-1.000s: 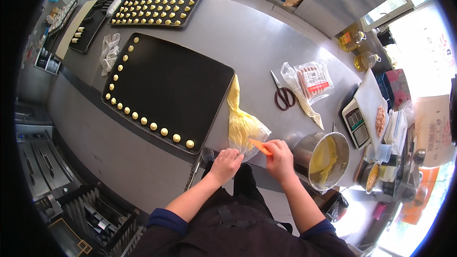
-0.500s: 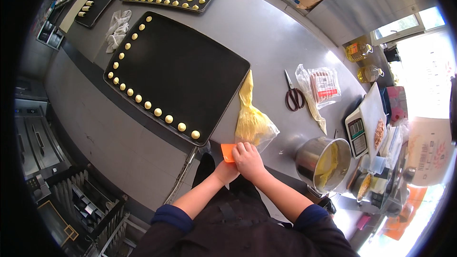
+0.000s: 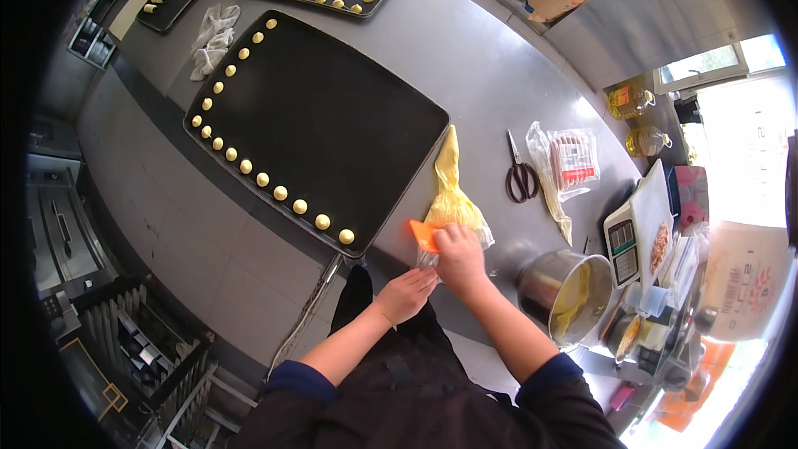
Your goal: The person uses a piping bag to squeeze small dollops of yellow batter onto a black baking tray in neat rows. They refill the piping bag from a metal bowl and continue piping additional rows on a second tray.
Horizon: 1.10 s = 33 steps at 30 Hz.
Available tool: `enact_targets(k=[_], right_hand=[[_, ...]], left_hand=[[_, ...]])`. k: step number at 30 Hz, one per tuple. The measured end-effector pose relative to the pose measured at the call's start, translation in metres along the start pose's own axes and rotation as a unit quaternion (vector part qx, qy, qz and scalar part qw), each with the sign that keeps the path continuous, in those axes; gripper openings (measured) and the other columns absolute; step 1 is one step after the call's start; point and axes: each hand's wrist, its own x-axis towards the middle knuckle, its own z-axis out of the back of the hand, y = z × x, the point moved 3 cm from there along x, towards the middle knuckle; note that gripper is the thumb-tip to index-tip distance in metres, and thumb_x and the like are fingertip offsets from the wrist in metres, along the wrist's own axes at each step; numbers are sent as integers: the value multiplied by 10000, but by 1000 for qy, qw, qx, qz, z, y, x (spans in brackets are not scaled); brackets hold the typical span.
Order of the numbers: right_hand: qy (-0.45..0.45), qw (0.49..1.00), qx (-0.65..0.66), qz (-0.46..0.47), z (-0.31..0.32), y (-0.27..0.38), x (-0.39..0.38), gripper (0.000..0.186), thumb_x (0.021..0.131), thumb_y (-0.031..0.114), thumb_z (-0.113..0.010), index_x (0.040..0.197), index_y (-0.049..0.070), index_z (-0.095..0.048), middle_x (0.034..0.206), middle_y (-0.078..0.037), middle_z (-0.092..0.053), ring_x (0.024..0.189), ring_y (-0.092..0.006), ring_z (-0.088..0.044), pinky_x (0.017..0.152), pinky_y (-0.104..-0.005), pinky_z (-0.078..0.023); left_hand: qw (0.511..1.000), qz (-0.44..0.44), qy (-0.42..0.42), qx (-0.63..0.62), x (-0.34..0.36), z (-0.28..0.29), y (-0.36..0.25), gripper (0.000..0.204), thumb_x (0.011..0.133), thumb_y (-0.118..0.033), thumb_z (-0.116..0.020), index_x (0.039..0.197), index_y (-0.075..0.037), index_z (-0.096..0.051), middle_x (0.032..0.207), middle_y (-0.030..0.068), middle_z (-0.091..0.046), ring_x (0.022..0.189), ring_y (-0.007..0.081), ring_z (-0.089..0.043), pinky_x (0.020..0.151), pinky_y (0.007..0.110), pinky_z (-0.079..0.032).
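Note:
A clear piping bag (image 3: 450, 184) of yellow batter lies on the steel table, its narrow end against the corner of a black baking tray (image 3: 332, 123). My right hand (image 3: 460, 254) is closed on an orange dough scraper (image 3: 424, 235) and presses it onto the bag's wide part. Below it my left hand (image 3: 406, 293) pinches the bag's loose open end. Small piped batter mounds (image 3: 281, 193) line the tray's left and near edges.
Right of the bag lie scissors (image 3: 521, 176) and a plastic-wrapped package (image 3: 573, 160). A steel mixing bowl (image 3: 575, 303) with batter residue stands near a scale (image 3: 622, 241). Another tray (image 3: 366, 10) full of mounds and a crumpled cloth (image 3: 214, 40) lie farther back.
My right hand has moved up along the bag with the scraper. My left hand has parted from it and stays lower, at the bag's end. The view has shifted slightly.

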Motion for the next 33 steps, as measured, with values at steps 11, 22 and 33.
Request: enact_targets(k=[11,22,33], right_hand=[[-310,633,512,-491,-13,-107,-79,412,923,-63,-553,1331,-16,-587,1209,-132,-695,1094,-255,-706,966,-384,-568],[-189,977,70,-74,50,-47,-77,354,767,-42,-668,1092,76,-744,1084,-94,-727,1056,-341,-675,924,-450,-501],[-49,997,-62,18,-11,-31,-79,350,781,137,-733,1128,100,-713,1128,-68,-671,1098,-302,-651,882,-427,-499]], left_hand=[[988,65,94,102,37,30,17,686,791,-439,-872,1358,-115,-663,1364,102,-579,1303,298,-531,1128,453,-409],[993,23,91,73,60,26,-11,545,814,-159,-708,1330,5,-645,1439,186,-599,1428,347,-521,1277,507,-338],[989,15,136,-54,37,-29,-8,425,1009,-165,-608,1414,-41,-639,1436,135,-649,1408,296,-575,1250,429,-416]])
